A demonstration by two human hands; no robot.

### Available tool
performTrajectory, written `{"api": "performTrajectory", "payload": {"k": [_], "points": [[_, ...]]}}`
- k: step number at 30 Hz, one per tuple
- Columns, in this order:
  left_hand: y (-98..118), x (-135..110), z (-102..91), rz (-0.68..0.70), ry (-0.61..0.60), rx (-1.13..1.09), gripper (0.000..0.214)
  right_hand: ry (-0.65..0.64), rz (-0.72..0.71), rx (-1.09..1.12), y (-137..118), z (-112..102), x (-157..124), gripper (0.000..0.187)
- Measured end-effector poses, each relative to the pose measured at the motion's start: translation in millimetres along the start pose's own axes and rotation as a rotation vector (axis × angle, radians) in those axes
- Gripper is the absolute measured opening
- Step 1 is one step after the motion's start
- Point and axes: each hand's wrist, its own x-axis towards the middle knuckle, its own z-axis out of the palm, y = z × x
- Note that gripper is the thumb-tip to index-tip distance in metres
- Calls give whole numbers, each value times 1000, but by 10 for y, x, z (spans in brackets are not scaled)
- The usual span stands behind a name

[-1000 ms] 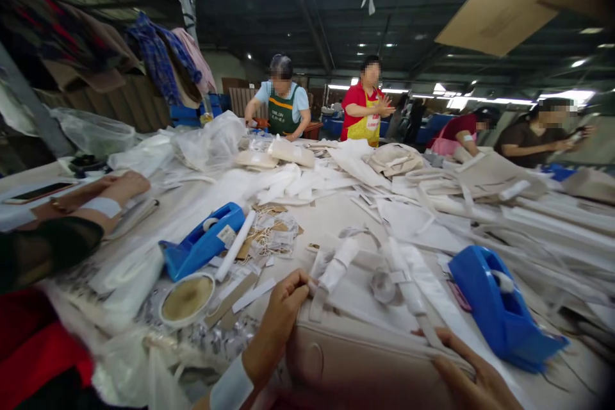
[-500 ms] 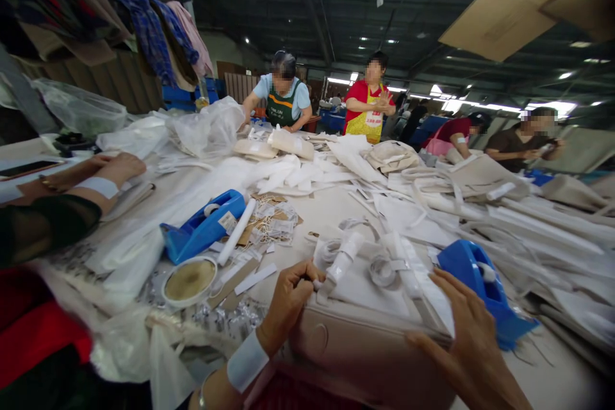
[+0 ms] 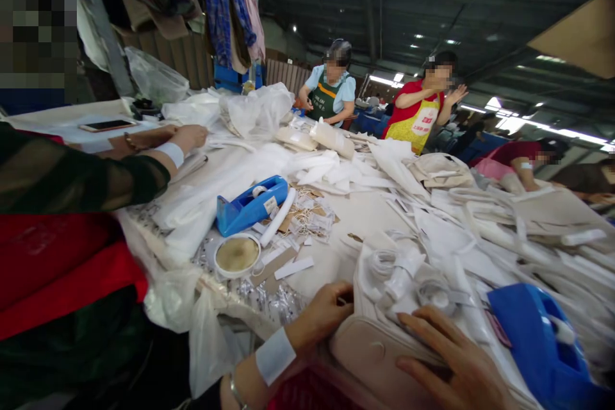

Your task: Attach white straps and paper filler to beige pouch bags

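Observation:
A beige handbag [image 3: 372, 353] lies at the table's near edge with white wrapped straps and paper [image 3: 403, 272] on top of it. My left hand [image 3: 323, 315] grips the bag's left end, fingers curled over its edge. My right hand [image 3: 449, 359] lies flat on the bag's top, fingers spread. A blue tape dispenser [image 3: 542, 343] stands just right of my right hand.
A second blue tape dispenser [image 3: 252, 205], a white roll [image 3: 278, 216], a tape reel [image 3: 236, 255] and paper tags [image 3: 312, 214] lie left of centre. A co-worker's arm [image 3: 144, 160] reaches in from the left. Other workers [image 3: 331, 86] stand at the far side among white wrappings and bags.
The view swung left and down. My right hand moved from the bag's right edge near the dispenser onto its top. My left hand shifted down along the bag's left end.

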Motion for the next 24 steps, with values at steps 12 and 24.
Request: {"api": "performTrajectory", "payload": {"k": [12,24], "points": [[526,-196,-100,296,-109,191,54,-119,128,200,-265,-252,240,48],[449,-31,96,74,96,334,48,717,-6,310,-179,-205,-90,31]]}}
